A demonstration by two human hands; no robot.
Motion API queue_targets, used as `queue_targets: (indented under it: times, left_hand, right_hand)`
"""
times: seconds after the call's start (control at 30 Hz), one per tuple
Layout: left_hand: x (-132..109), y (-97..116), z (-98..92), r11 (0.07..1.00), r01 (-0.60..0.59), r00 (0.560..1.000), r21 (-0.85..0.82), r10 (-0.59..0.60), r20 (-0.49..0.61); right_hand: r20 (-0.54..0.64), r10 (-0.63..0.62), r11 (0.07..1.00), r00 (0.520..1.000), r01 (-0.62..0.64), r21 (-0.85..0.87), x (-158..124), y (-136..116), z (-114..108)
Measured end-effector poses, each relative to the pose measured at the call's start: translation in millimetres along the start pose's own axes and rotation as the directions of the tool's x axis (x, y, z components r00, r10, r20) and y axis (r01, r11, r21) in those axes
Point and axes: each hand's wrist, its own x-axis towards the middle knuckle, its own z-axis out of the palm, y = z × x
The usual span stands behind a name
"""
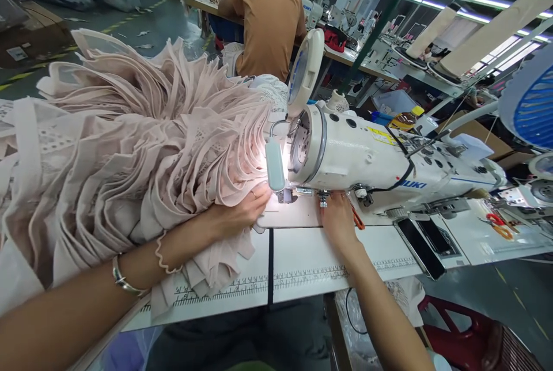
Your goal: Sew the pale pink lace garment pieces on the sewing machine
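Note:
A large heap of pale pink fabric pieces, with some lace and mesh, lies across the left of the sewing table. My left hand is closed on the front edge of this fabric, just left of the needle area, its fingertips partly lost in the lamp's glare. The white sewing machine stands to the right, a small pale lamp shining at its head. My right hand reaches under the machine's arm, right of the presser foot; its fingers are hidden behind the machine.
A phone lies at the table's right, with orange-handled scissors farther off. A tape scale runs along the front edge. A blue fan stands right. Ahead, a person in a brown shirt sits at another table.

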Motion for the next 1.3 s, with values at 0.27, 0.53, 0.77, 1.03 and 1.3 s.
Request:
queue_targets:
  times: [0.27, 0.53, 0.77, 1.03, 1.3]
  left_hand:
    - [18, 89, -10.1, 0.939, -0.186, 0.982, 0.288, 0.165, 0.097]
    - [18, 51, -21.8, 0.944, 0.01, 0.974, 0.331, -0.085, 0.211]
    - [16, 54, -18.2, 0.972, -0.023, 0.984, 0.235, -0.019, 0.176]
    - [15, 54, -20.2, 0.992, -0.011, 0.987, 0.128, -0.01, 0.163]
    - [14, 57, -16.6, 0.985, 0.014, 0.984, 0.174, -0.045, 0.174]
  right_hand:
    - [-0.14, -0.168, 0.986, 0.976, 0.163, -0.046, -12, 3, 4]
    - [-0.166, -0.357, 0.93, 0.919, 0.367, 0.03, -11, -26, 8]
    - [-0.441, -0.382, 0.816, 0.812, 0.52, 0.251, -18, -33, 10]
    - [-0.24, -0.087, 0.812, 0.967, 0.208, 0.545, -16, -30, 12]
    - [-0.293, -0.285, 0.906, 0.913, 0.356, 0.229, -17, -33, 9]
